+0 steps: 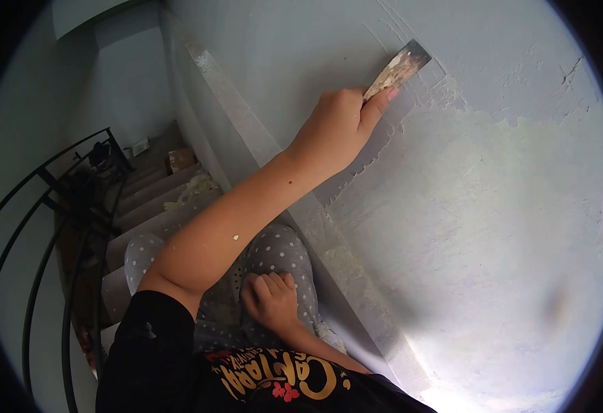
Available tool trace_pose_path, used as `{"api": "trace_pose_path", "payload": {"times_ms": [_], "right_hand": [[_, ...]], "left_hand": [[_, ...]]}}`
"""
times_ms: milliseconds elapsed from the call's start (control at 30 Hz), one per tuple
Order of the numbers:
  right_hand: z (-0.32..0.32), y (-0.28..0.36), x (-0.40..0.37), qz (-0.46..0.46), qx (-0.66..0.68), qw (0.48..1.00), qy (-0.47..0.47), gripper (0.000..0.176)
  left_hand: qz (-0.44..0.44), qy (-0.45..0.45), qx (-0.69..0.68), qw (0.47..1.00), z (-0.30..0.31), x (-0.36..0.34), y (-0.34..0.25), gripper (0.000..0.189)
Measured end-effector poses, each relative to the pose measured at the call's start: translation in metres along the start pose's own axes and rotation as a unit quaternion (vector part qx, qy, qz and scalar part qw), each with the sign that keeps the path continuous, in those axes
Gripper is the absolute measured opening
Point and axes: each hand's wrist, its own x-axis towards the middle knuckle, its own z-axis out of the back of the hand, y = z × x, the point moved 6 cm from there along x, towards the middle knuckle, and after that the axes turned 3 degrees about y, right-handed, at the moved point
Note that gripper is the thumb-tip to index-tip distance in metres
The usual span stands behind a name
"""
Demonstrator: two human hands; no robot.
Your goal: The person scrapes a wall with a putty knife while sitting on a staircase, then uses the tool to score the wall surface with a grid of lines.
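Our left hand (339,124) keeps its grip closed on the scraper (397,69), whose blade lies against the wall (494,206) at upper middle of the frame. Our right hand (270,303), grip curled shut and empty, rests on our lap (281,251) at lower centre, with stairs (157,199) to the left.

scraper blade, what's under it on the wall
The scraper in the left hand lies against the wall. Above it shows blue paint, below it a bare, pale patch. The spot beneath the blade is covered, and the fingers hide the handle.
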Motion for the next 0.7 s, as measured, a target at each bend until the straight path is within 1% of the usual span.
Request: {"api": "trace_pose_path", "payload": {"times_ms": [67,167,233,267,333,367,400,433,467,500,533,567,600,633,667,700], "right_hand": [[0.000,-0.001,-0.001,-0.001,0.011,1.000,0.001,0.019],[0.001,-0.003,-0.002,-0.003,0.024,1.000,0.002,0.019],[0.001,-0.003,0.000,-0.004,0.032,0.999,-0.001,0.019],[0.001,-0.003,0.000,-0.003,0.034,0.999,0.000,0.020],[0.004,-0.002,-0.003,-0.002,0.034,0.999,0.005,0.021],[0.009,-0.005,-0.004,-0.016,0.107,0.994,-0.006,0.026],[0.015,-0.011,-0.003,-0.026,0.178,0.984,-0.016,0.032],[0.035,-0.015,0.001,-0.033,0.174,0.980,-0.089,0.036],[0.057,-0.017,0.007,-0.039,0.171,0.971,-0.162,0.041],[0.080,-0.015,0.014,-0.002,0.111,0.965,-0.239,0.040],[0.103,-0.009,0.018,0.032,0.051,0.948,-0.313,0.039],[0.123,-0.008,0.027,0.032,0.048,0.949,-0.309,0.039],[0.138,0.008,0.039,0.127,-0.050,0.964,-0.229,0.047],[0.139,0.020,0.046,0.219,-0.146,0.954,-0.140,0.056],[0.141,0.021,0.051,0.219,-0.152,0.955,-0.131,0.056],[0.134,0.026,0.057,0.287,-0.170,0.941,-0.060,0.055]], "left_hand": [[0.009,-0.003,-0.005,1.000,-0.001,-0.002,0.005,0.058],[0.033,0.007,0.011,0.999,0.013,-0.003,-0.009,0.058],[0.056,0.062,0.080,0.993,0.024,-0.001,-0.019,0.060],[0.058,0.064,0.083,0.993,0.029,0.001,-0.020,0.060],[0.022,0.086,0.115,0.989,0.036,0.001,-0.028,0.060],[0.023,0.082,0.111,0.990,0.043,-0.006,-0.033,0.060],[0.135,0.134,-0.050,0.980,0.043,-0.019,-0.026,0.058],[0.237,0.183,-0.208,0.931,0.040,-0.035,-0.021,0.056],[0.231,0.177,-0.211,0.933,0.045,-0.048,-0.018,0.056],[0.247,0.201,-0.306,0.897,0.039,-0.067,-0.010,0.052],[0.263,0.226,-0.398,0.849,0.033,-0.088,-0.005,0.048],[0.302,0.240,-0.406,0.829,0.029,-0.110,0.000,0.044],[0.340,0.254,-0.414,0.805,0.023,-0.131,0.004,0.041],[0.338,0.254,-0.423,0.802,0.017,-0.145,0.011,0.041],[0.416,0.299,-0.404,0.758,0.005,-0.169,0.023,0.040],[0.488,0.342,-0.381,0.707,-0.003,-0.188,0.025,0.040]]}}
